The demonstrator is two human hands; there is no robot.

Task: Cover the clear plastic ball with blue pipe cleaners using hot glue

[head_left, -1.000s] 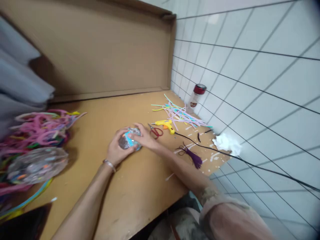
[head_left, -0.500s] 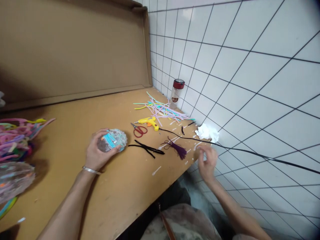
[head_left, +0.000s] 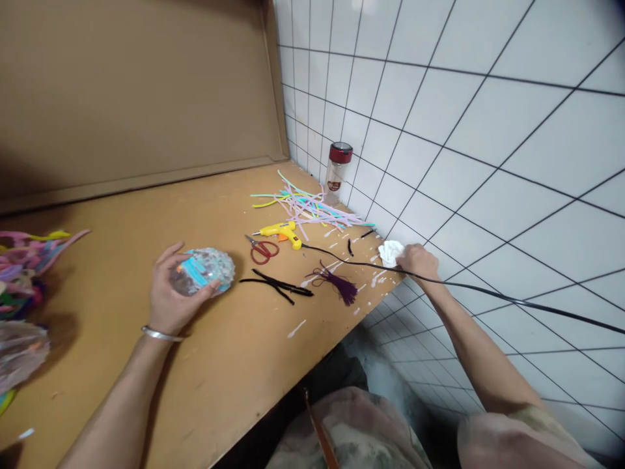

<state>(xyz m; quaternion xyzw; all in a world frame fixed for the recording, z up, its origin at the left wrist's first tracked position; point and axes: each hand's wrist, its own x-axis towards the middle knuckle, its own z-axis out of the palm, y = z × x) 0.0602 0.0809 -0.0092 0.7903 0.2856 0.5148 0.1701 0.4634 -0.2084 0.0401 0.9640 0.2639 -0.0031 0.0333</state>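
I see the left hand (head_left: 168,296) curled around a clear ball (head_left: 202,270) with blue and pale bits inside, fingers closed on its near side while it rests on the wooden table (head_left: 234,365). The right hand (head_left: 416,259) is out at the table's far right corner, fingers bunched on a crumpled white tissue (head_left: 390,252) next to the tiled wall (head_left: 463,130); I cannot tell whether the tissue is actually pinched or only touched. A black cable (head_left: 488,294) runs under that wrist to the yellow glue gun (head_left: 282,231). Red scissors (head_left: 261,249) lie just left of the gun, and 2 black pipe cleaners (head_left: 280,286) lie between the ball and a purple tassel (head_left: 339,283). Pastel pipe cleaners (head_left: 312,210) are piled near a red-lidded jar (head_left: 336,166). A cardboard sheet (head_left: 137,98) stands behind.
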